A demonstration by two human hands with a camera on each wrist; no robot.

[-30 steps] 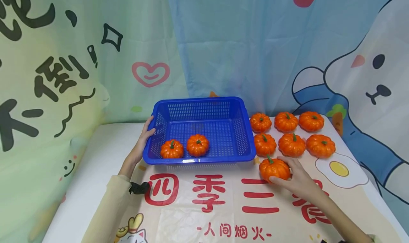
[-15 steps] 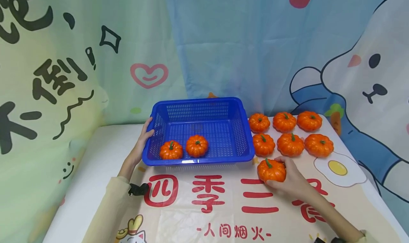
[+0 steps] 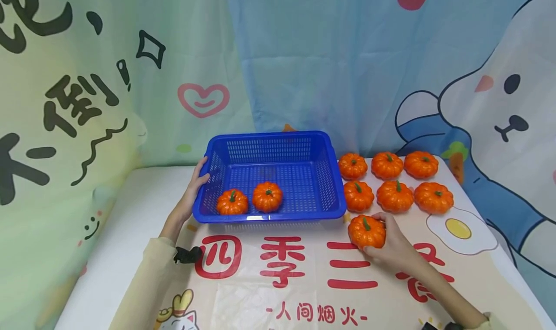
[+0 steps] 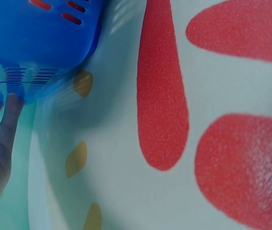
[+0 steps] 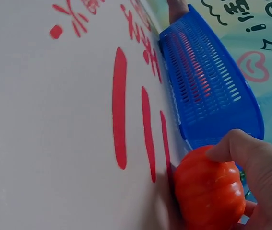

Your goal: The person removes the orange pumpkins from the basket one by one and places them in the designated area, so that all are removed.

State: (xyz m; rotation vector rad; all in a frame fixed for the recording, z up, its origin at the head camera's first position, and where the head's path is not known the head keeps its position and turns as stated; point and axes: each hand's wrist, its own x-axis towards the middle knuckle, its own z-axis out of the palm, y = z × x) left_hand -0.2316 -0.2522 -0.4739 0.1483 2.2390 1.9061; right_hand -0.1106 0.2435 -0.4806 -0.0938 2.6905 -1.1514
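My left hand holds the left side of a blue plastic basket, its thumb over the rim. In the left wrist view, the fingers meet the slotted wall of the basket. Inside the basket, two small orange pumpkins with green stems sit near the front wall. My right hand grips another small pumpkin just off the basket's front right corner. In the right wrist view, the thumb lies across that pumpkin, and its far side is partly hidden by the hand.
Two rows of small pumpkins stand right of the basket, close to its right wall. A printed cloth with red characters covers the table. A painted curtain hangs right behind the basket.
My right hand has shifted slightly left with the pumpkin, which has turned so its stem faces more toward the camera. The left hand and the basket keep their place.
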